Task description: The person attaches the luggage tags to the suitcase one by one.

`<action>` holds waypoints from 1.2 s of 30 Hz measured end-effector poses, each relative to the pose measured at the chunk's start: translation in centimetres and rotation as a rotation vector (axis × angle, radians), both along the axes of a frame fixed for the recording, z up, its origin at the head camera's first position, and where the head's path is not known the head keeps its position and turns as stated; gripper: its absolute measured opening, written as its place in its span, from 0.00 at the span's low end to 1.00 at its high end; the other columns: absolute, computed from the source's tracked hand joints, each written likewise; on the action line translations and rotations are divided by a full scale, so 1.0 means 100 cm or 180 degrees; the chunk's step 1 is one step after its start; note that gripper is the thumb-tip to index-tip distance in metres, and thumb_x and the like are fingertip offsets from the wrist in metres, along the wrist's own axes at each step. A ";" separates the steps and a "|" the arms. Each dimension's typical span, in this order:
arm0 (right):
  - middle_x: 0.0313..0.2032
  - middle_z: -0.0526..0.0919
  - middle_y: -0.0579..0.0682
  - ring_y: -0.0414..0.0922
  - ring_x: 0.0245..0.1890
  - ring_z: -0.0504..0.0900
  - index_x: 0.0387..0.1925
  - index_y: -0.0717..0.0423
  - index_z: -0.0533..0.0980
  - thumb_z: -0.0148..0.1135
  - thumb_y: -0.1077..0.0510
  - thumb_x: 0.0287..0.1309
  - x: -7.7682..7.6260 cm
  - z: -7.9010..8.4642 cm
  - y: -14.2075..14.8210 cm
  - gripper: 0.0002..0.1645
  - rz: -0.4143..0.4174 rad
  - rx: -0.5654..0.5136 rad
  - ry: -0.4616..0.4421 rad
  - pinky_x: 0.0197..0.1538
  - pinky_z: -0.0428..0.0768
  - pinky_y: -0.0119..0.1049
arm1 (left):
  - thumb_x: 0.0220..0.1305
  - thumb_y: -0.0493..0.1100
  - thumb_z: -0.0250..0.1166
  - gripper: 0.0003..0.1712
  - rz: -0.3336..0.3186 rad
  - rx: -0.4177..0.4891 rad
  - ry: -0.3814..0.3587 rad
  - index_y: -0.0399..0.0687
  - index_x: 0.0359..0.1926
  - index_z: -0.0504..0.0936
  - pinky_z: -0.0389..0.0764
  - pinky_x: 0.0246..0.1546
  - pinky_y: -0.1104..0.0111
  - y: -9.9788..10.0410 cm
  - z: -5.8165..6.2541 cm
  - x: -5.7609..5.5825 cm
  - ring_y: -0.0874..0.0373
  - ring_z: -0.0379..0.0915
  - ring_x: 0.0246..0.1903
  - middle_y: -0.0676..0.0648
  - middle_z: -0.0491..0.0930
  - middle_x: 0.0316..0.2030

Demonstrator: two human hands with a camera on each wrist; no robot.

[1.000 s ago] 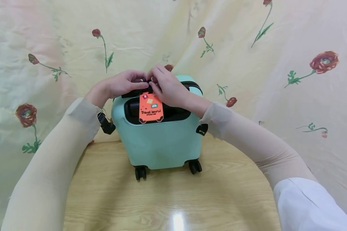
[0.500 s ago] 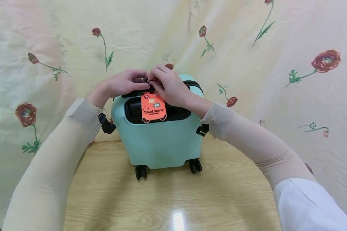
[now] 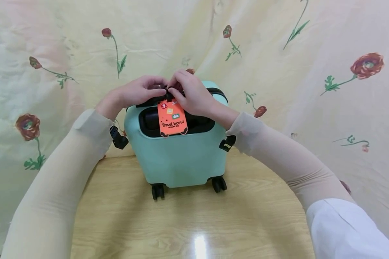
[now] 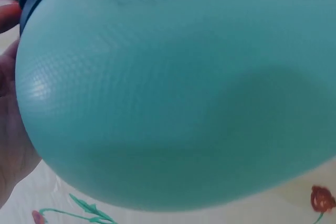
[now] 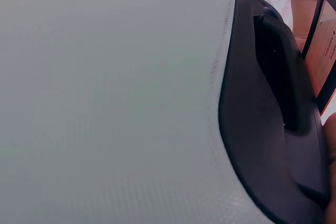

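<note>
A mint-green suitcase (image 3: 181, 160) stands upright on its black wheels. From its top hangs an orange luggage tag (image 3: 173, 118) printed "Travel World", in front of the black handle recess (image 3: 199, 124). Above it, the fingertips of both hands meet at the tag's short black strap (image 3: 169, 96). My left hand (image 3: 134, 92) pinches at the strap from the left, beside the black top handle. My right hand (image 3: 194, 94) pinches the strap from the right with thumb and fingers. Fingers hide most of the strap. The tag's lined back (image 5: 323, 51) shows in the right wrist view.
The suitcase stands on a light wood-grain table (image 3: 194, 219). Behind it hangs a cream cloth (image 3: 262, 54) with printed red flowers, close to the suitcase's back. Smooth green shell (image 4: 173, 93) fills most of the left wrist view.
The tag has swung slightly to the right and now hangs a little tilted. The right fingers have shifted slightly at the strap. The left hand stays at nearly the same place.
</note>
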State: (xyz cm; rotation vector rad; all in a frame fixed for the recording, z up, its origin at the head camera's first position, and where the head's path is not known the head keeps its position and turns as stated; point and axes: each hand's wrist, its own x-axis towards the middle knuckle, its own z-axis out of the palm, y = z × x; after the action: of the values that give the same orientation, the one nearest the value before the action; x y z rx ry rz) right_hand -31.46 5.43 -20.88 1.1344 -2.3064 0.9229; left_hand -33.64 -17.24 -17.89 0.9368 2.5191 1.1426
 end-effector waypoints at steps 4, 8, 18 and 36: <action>0.48 0.81 0.58 0.48 0.49 0.84 0.49 0.63 0.77 0.59 0.61 0.77 0.000 0.001 0.001 0.08 0.0014 -0.0051 -0.0023 0.56 0.83 0.37 | 0.82 0.42 0.54 0.17 0.0011 -0.0134 0.0212 0.41 0.63 0.77 0.74 0.62 0.74 0.002 0.001 0.000 0.56 0.78 0.56 0.42 0.79 0.58; 0.49 0.81 0.58 0.48 0.49 0.86 0.49 0.63 0.76 0.59 0.61 0.77 -0.001 0.000 0.000 0.08 0.0026 -0.0148 -0.0112 0.58 0.84 0.38 | 0.82 0.42 0.53 0.16 -0.0026 -0.0161 0.0257 0.42 0.63 0.77 0.72 0.64 0.71 0.003 0.002 0.002 0.54 0.76 0.58 0.42 0.78 0.58; 0.46 0.84 0.55 0.45 0.46 0.86 0.46 0.62 0.82 0.64 0.61 0.74 -0.001 0.000 0.003 0.07 0.0145 -0.0500 -0.0284 0.56 0.86 0.37 | 0.81 0.42 0.55 0.13 -0.0135 0.0191 -0.0042 0.45 0.60 0.77 0.75 0.60 0.70 0.002 -0.001 0.004 0.54 0.76 0.55 0.48 0.79 0.53; 0.43 0.80 0.56 0.44 0.39 0.82 0.41 0.63 0.82 0.65 0.63 0.73 -0.003 -0.002 0.003 0.05 0.0401 -0.0631 -0.0458 0.46 0.82 0.30 | 0.69 0.34 0.69 0.06 0.0505 0.0860 0.0535 0.42 0.45 0.90 0.84 0.43 0.74 0.015 -0.015 0.013 0.62 0.85 0.36 0.58 0.87 0.36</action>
State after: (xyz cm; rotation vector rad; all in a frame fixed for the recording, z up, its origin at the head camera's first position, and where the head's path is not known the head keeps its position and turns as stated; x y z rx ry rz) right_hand -31.78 5.74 -21.11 1.1725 -2.2127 1.2881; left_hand -32.31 -15.76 -19.35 0.9439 2.6570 1.5439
